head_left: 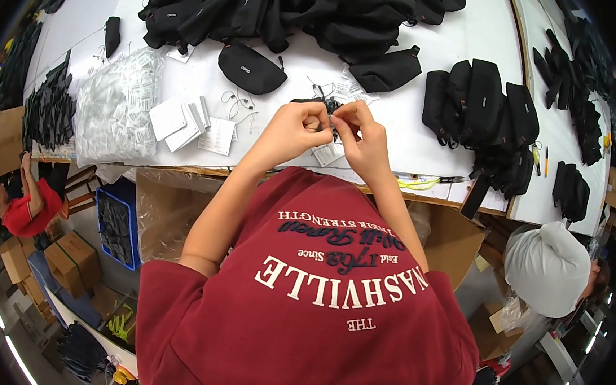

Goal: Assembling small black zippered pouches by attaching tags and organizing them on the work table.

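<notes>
Close together over the near edge of the white table, both my hands are pinched. My left hand [294, 132] has its fingers curled in against the thumb. My right hand [361, 140] pinches thumb against forefinger. Whatever they hold is too small to make out. A small tangle of black cords [327, 106] lies just behind and between them, partly hidden by the fingers. White printed slips [328, 153] lie beneath the hands and behind them. To the left, several loose thin cords [239, 106] rest on the table. A black zip pouch [252, 69] lies just beyond.
A heap of black pouches [264, 8] covers the far middle. At left are a bag of clear packets [118, 105], white cards [181, 122] and black strips [49, 105]. Stacked black pouches [482, 103] and yellow-handled snips [428, 182] lie right. People sit at both sides.
</notes>
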`<state>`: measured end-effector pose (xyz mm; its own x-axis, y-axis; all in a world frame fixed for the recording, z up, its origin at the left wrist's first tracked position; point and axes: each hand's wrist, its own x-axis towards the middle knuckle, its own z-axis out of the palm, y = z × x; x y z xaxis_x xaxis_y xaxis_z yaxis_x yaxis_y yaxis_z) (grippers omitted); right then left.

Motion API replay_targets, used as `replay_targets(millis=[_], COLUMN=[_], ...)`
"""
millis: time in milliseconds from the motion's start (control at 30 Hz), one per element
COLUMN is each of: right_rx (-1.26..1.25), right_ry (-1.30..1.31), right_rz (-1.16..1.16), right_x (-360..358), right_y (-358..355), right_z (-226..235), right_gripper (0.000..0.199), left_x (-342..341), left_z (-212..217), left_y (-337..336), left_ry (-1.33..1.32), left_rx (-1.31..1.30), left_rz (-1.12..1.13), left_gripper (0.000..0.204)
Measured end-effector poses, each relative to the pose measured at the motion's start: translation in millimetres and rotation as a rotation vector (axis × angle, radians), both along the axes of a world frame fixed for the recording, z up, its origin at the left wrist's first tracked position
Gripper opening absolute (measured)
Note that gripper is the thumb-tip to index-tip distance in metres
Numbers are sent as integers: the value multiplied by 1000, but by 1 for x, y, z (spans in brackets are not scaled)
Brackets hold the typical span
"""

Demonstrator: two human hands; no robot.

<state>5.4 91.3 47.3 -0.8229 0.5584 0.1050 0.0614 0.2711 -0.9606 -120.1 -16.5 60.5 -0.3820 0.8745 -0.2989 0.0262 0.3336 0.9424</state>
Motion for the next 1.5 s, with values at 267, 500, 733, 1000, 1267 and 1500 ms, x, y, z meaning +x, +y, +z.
replay_targets(millis=[267,500,733,1000,1267,1500], right_rx=[88,-277,-322,-324,101,-479], right_ry=[-34,104,115,159,132,228], right_rz=[11,-130,-137,-177,-102,138], right_x=[-1,-4,-3,-6,-3,-11], right_y=[-3,-8,-10,-12,-11,-1], right_z=[-1,-9,-9,-9,2,62], right_gripper=[7,10,11,10,9,12], left_x=[-2,-1,0,-2,-1,-21], left_z=[-7,-14,-11,-6,-2,10], left_y=[-4,-5,-7,-5,-5,-8], left_ry=[-97,-261,-317,-341,-337,74], left_rx=[32,89,99,95,122,339], left_rz=[51,73,107,74,31,-74], left_gripper=[12,10,10,10,10,19])
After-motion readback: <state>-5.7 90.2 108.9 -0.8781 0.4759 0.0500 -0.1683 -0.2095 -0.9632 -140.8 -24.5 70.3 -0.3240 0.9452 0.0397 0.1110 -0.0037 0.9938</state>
